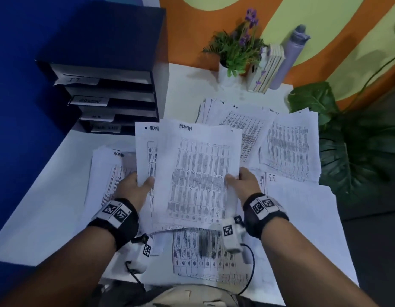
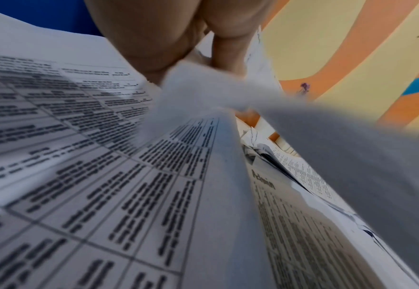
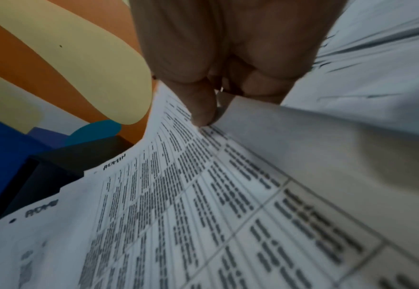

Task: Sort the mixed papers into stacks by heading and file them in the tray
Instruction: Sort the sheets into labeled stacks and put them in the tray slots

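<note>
I hold a bundle of printed sheets headed ADMIN (image 1: 192,171) above the white table. My left hand (image 1: 138,185) pinches its left edge, thumb on top. My right hand (image 1: 240,180) pinches the right edge the same way. In the right wrist view the thumb (image 3: 198,105) presses the ADMIN sheets (image 3: 178,205). The left wrist view shows fingers (image 2: 225,54) under the sheets (image 2: 91,166). Another ADMIN stack (image 1: 105,173) lies on the table at the left. A black file tray (image 1: 112,89) with labelled shelves stands at the back left.
Fanned piles of papers (image 1: 269,138) lie at the back right, and a pile marked I.T. (image 1: 303,207) at the right. One printed sheet (image 1: 209,255) lies near the table's front edge. A potted plant (image 1: 236,52), books (image 1: 269,67) and a grey bottle (image 1: 289,56) stand against the wall.
</note>
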A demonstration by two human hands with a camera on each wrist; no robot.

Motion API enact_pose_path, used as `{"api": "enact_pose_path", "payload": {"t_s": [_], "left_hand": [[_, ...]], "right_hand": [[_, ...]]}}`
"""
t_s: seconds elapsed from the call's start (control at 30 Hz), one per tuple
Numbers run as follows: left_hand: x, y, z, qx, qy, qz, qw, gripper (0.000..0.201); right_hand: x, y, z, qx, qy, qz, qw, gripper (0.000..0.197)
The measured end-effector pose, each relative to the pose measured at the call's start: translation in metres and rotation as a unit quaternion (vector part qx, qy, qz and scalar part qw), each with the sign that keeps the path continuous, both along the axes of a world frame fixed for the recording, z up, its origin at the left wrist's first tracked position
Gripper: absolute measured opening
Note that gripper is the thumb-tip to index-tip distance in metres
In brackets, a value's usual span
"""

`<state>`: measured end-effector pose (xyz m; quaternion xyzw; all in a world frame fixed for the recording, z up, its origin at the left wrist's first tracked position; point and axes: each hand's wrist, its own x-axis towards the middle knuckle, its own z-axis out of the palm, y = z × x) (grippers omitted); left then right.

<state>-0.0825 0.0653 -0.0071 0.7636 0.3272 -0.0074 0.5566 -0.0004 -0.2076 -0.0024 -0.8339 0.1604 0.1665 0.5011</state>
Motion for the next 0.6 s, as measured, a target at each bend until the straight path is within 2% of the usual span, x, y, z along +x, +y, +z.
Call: {"api": "enact_pose_path", "payload": {"t_s": [0.17,0.27,0.43,0.6], "left_hand": [[0.001,0.007,0.005,0.027,-0.005,-0.023,0.999,0.023],[-0.001,0.009,0.005,0.025,-0.002,-0.054,0.998,0.02],[-0.005,0.005,0.007,0.01,0.003,-0.131,0.991,0.022],[-0.008,0.008,0.011,0.008,0.001,-0.108,0.994,0.021]], "right_hand": [[-0.014,-0.025,-0.004,0.001,-0.012,-0.065,0.998,0.018],[-0.022,-0.033,-0.008,0.008,-0.011,-0.097,0.995,0.019],[-0.04,-0.025,-0.006,0.082,-0.017,-0.143,0.986,0.004],[-0.038,-0.03,-0.012,0.051,-0.026,-0.18,0.982,0.025]]}}
